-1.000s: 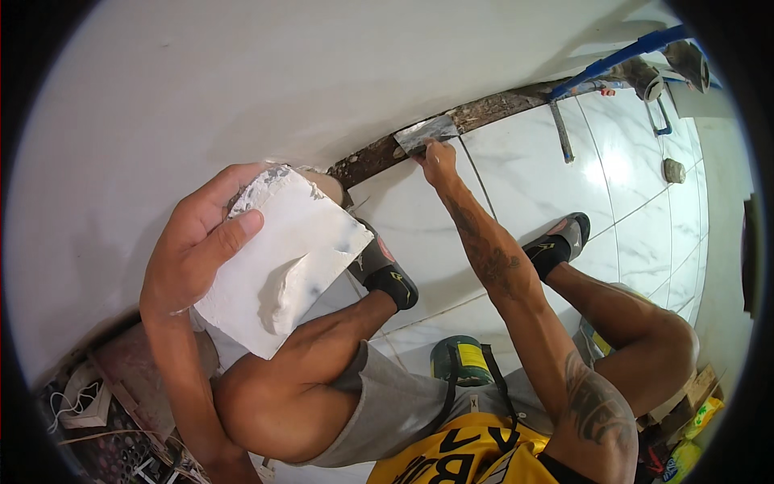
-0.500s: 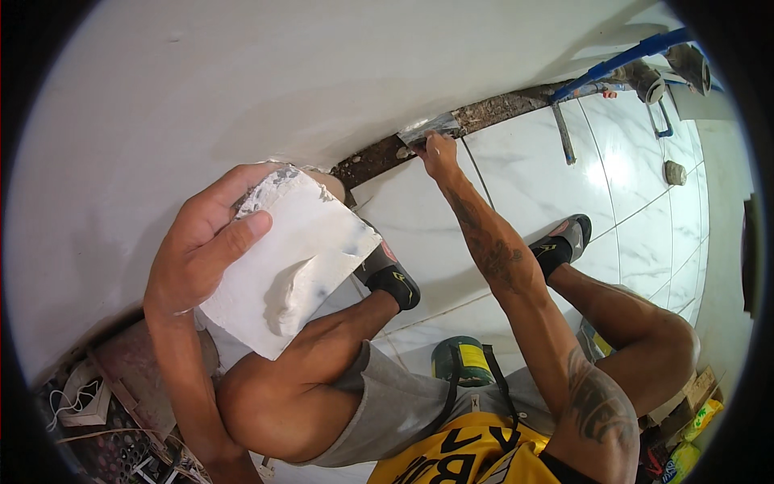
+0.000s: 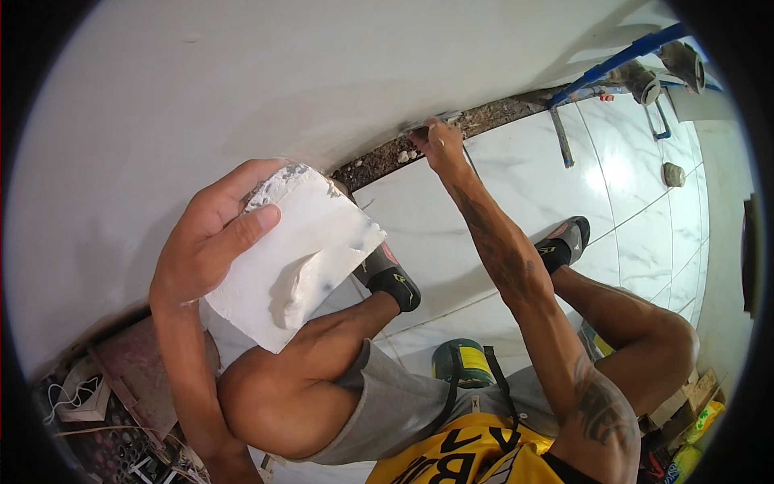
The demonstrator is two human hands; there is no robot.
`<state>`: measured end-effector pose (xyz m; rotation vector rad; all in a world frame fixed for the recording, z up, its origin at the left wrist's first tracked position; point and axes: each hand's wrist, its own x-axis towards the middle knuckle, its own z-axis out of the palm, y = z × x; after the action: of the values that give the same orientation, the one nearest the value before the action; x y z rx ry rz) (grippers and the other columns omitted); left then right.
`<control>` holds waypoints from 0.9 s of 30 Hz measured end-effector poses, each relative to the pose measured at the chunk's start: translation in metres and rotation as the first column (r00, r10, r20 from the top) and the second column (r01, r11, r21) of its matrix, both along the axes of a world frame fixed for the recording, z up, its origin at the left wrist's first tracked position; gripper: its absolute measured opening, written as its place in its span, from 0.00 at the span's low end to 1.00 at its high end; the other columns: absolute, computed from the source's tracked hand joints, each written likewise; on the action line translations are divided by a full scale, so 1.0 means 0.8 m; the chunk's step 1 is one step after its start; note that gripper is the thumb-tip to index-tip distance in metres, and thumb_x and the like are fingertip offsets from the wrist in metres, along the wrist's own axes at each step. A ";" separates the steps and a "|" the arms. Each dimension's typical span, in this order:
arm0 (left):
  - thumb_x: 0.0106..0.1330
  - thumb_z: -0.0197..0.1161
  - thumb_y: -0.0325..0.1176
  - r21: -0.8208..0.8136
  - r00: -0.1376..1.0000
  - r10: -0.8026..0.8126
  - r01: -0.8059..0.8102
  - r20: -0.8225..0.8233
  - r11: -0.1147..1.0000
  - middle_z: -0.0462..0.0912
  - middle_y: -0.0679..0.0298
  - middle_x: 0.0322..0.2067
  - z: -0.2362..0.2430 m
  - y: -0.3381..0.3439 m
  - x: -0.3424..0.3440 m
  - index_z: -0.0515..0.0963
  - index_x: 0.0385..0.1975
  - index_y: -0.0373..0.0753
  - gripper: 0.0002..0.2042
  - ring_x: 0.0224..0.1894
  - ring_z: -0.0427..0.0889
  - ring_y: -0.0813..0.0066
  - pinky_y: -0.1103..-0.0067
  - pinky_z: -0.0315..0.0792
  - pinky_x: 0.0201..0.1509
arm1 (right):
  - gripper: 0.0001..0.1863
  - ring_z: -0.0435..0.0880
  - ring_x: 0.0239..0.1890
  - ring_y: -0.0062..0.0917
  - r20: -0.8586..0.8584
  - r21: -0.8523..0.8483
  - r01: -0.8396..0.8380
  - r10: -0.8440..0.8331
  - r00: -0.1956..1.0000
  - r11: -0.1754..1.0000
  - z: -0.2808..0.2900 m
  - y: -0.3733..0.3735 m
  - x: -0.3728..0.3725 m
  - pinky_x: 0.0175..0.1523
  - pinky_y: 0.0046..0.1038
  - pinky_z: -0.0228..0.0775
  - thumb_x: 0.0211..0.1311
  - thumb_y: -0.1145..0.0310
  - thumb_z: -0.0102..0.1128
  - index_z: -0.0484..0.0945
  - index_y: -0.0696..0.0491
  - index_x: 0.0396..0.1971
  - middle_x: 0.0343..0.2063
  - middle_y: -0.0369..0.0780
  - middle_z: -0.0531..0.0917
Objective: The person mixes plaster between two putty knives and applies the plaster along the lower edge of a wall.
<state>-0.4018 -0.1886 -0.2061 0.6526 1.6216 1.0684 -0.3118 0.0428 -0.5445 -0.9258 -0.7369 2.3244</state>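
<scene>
My left hand (image 3: 197, 242) grips a flat white board (image 3: 250, 310) by its edge, thumb on top and fingers underneath. A thick ridge of white putty (image 3: 305, 289) lies on the board, and rough dried bits cling to its upper end. My right hand (image 3: 442, 149) is closed on a putty knife (image 3: 419, 125) low at the white wall (image 3: 266, 81). The knife's metal blade shows only as a thin edge against the wall; its handle is hidden in my fingers.
A dirt-filled gap (image 3: 379, 164) runs between wall and marbled floor tiles (image 3: 516, 161). Blue pipe (image 3: 621, 60) and grey pipe ends stand at the far right. A green tub (image 3: 463, 360) sits between my legs. Clutter, including a white box (image 3: 85, 399), lies at lower left.
The putty knife's blade has tilted from showing its broad face to nearly edge-on against the wall as my right wrist turned. The board has shifted slightly right.
</scene>
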 end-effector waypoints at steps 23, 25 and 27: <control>0.67 0.52 0.27 0.012 1.000 -0.025 0.025 0.014 1.000 0.76 0.59 0.47 -0.005 0.004 0.002 0.65 0.56 0.28 0.19 0.50 0.73 0.76 0.79 0.65 0.56 | 0.09 0.80 0.38 0.36 0.275 -0.053 -0.020 0.034 0.961 0.998 -0.050 -0.040 0.035 0.46 0.40 0.79 0.54 0.77 0.47 0.71 0.67 0.33 0.35 0.47 0.77; 0.66 0.52 0.27 -0.004 0.999 -0.022 0.022 0.035 1.000 0.76 0.58 0.48 -0.004 0.004 0.000 0.66 0.56 0.27 0.19 0.50 0.73 0.75 0.79 0.65 0.57 | 0.09 0.80 0.38 0.36 0.274 -0.057 -0.015 0.030 0.961 0.998 -0.059 -0.038 0.029 0.46 0.40 0.79 0.54 0.77 0.47 0.71 0.66 0.32 0.34 0.47 0.77; 0.65 0.53 0.30 -0.021 1.000 -0.002 0.002 0.005 1.000 0.76 0.58 0.47 -0.004 0.004 0.003 0.65 0.56 0.27 0.21 0.49 0.74 0.75 0.79 0.66 0.56 | 0.08 0.80 0.37 0.36 0.216 -0.028 -0.082 0.086 0.973 0.996 -0.064 -0.035 0.027 0.46 0.40 0.79 0.55 0.76 0.47 0.71 0.66 0.32 0.34 0.46 0.77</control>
<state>-0.3996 -0.1850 -0.2090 0.6376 1.6255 1.0494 -0.2905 0.0151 -0.5954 -1.1927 -0.8585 2.3293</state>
